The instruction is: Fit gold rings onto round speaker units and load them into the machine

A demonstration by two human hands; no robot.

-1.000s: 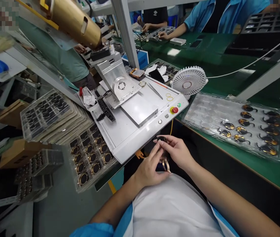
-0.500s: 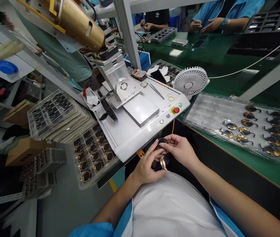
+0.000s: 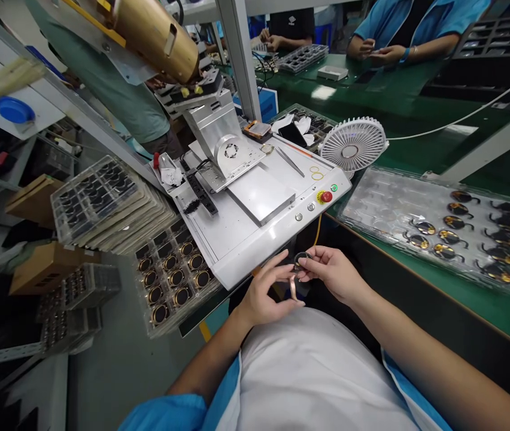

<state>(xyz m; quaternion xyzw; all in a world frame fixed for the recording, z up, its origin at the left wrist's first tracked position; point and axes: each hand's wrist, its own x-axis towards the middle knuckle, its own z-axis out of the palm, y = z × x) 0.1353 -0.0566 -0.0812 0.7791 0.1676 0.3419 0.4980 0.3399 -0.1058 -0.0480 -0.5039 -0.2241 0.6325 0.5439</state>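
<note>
Between the thumb and fingers of my left hand stands a thin gold-coloured ring, seen nearly edge-on. The upper fingers of that hand are stretched out toward the other hand. My right hand pinches a small dark round part with a pale rim, just above and right of the ring. The part looks like a watch face module, though fingers cover some of it. Both hands are in front of my body, below the white machine's front edge.
A white machine with a red stop button stands ahead. At left are a tray of gold-rimmed round parts and stacked trays. To the right are a white fan and a clear tray of parts. Co-workers sit beyond.
My left hand's upper fingers have lifted off the dark round part and spread. My right hand keeps the part. The view has shifted slightly.
</note>
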